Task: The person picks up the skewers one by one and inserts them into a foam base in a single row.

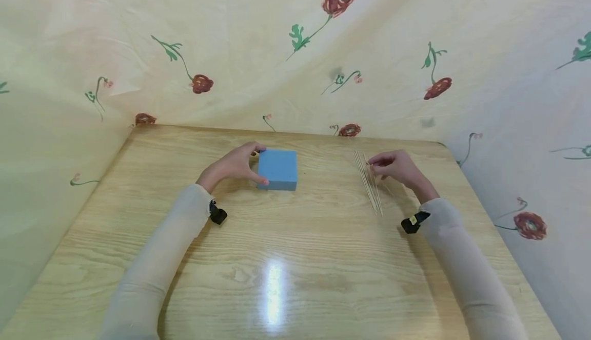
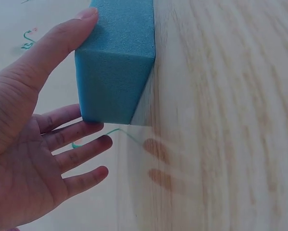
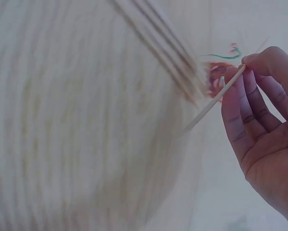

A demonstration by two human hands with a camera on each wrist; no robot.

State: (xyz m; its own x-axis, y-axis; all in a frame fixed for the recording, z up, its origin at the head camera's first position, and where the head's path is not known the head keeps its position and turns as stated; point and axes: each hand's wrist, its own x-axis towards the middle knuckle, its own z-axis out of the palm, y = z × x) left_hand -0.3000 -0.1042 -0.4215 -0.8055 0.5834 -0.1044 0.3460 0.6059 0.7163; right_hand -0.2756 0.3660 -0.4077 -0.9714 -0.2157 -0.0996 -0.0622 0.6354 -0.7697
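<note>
Left hand [image 1: 234,163]: fingers splayed wide, thumb touching blue block [image 1: 277,166], far centre-left of tabletop [image 1: 318,242]; firmness, we can't tell. Right hand [image 1: 397,167] pinches one stick [image 3: 215,98], which we see clearly only from right wrist; loose sticks [image 1: 367,183] lie left.

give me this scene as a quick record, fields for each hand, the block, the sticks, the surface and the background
left hand: at the block's left side, thumb on its front, fingers toward its back
right hand: pinches one thin stick at the fingertips
block: blue, on the table, between the hands
loose sticks: several, thin, pale, on the table beside the right hand
table: light wood grain, shiny patch at front
backdrop: pale, red flowers
</note>
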